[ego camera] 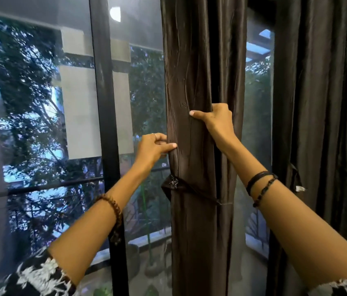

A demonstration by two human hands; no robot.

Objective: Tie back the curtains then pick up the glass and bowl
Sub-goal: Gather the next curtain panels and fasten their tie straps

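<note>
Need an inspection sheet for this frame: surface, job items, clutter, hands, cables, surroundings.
Surface: nothing seen.
Job's things: brown curtain gathered, tie-back band around it; second curtain hangs at right; glass and bowl not in view.
Clutter: nothing seen.
Hands: left hand pinches the gathered curtain's left edge; right hand grips its folds higher up.
Cables: nothing seen.
Surroundings: window with black frame; trees and a building outside.

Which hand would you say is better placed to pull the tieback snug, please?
Left, probably: the left hand pinches the curtain edge just above the tieback; the right hand grips the folds higher up.
</note>
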